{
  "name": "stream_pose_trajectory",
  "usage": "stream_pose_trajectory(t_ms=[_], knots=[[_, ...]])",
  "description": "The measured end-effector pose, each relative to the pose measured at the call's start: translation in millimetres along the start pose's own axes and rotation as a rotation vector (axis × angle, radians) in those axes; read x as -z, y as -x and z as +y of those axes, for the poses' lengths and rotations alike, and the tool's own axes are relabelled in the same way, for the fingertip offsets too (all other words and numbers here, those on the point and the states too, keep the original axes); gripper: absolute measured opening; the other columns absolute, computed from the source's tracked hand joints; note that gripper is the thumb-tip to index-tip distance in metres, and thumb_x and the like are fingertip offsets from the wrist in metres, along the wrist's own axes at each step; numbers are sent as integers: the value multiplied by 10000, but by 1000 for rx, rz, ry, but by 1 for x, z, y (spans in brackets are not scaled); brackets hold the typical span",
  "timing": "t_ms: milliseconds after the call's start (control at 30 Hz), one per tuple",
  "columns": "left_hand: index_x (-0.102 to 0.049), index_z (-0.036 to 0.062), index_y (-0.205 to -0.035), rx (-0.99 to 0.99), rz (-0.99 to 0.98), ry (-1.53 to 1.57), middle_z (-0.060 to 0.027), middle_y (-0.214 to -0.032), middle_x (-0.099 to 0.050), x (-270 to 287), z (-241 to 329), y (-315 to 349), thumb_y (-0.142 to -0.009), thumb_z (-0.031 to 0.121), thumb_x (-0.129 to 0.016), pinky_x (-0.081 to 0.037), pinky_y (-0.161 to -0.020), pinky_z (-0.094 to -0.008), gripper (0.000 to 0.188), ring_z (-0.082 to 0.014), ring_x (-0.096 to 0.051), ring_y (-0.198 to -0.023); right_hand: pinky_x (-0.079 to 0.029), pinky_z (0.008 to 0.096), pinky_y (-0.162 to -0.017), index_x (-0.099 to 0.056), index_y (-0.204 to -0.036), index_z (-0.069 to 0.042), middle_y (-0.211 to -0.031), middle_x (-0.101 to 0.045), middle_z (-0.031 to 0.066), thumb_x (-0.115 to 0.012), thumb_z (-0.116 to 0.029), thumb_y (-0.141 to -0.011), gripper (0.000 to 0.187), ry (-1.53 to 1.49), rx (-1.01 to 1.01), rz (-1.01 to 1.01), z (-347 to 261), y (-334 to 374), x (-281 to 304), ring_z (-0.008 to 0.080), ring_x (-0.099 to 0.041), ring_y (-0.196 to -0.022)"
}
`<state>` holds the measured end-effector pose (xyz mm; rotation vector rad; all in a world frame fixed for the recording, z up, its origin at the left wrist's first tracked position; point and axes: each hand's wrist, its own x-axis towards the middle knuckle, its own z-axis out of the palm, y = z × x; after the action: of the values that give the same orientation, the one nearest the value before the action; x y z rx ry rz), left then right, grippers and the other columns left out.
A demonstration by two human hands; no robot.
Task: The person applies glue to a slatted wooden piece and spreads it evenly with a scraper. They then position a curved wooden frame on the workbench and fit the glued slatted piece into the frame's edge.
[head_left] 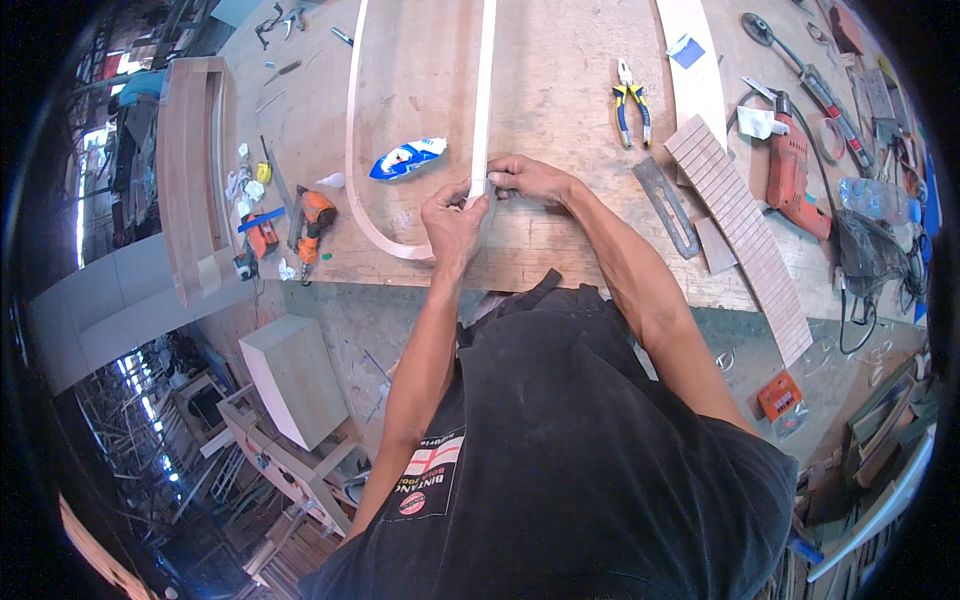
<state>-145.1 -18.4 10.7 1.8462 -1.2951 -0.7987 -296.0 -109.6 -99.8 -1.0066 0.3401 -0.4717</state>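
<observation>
A long, thin pale strip (484, 90) runs up the workbench toward its far edge. My left hand (456, 222) is closed on its near end, thumb and fingers pinching it. From the right, my right hand (530, 180) has its fingers bent against the same strip, a little higher up. A curved pale strip (354, 130) bends round on the left and reaches my left hand; whether the two are one piece is hidden there. Between them lies a blue and white plastic packet (408, 158), apart from my hands.
On the wooden workbench (570, 90) are pliers (631, 105), a slotted metal plate (667, 208), a grooved wooden strip (740, 230) and a red drill (788, 170) at right. An orange power tool (314, 222) and a long wooden box (195, 180) stand left.
</observation>
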Motion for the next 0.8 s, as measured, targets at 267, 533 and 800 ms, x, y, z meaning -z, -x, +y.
stream_pose_trajectory(t_ms=[267, 533, 800], knots=[[-756, -68, -1032, 0, -19, 3, -81, -853, -744, 3, 5, -3, -763, 46, -808, -503, -677, -257, 297, -102, -637, -734, -481, 281, -757, -657, -1227, -6, -917, -610, -16, -519, -252, -1076, 319, 45, 6, -29, -2, -4, 2, 98, -509, -792], [-759, -58, -1037, 36, -40, 21, -88, -853, -744, 4, -2, -8, -764, 18, -800, -508, -676, -258, 287, -106, -643, -732, -487, 282, -749, -660, -1212, 2, -970, -617, -6, -531, -254, -1071, 319, 25, 13, -37, 4, -7, 5, 100, -512, -794], [-761, -62, -1013, 66, -23, 6, -85, -835, -738, 4, 3, -7, -752, 44, -809, -505, -665, -266, 285, -112, -638, -720, -481, 274, -762, -670, -1175, -16, -970, -615, -24, -539, -275, -1069, 309, 57, 12, -30, 3, -8, 4, 92, -519, -806]])
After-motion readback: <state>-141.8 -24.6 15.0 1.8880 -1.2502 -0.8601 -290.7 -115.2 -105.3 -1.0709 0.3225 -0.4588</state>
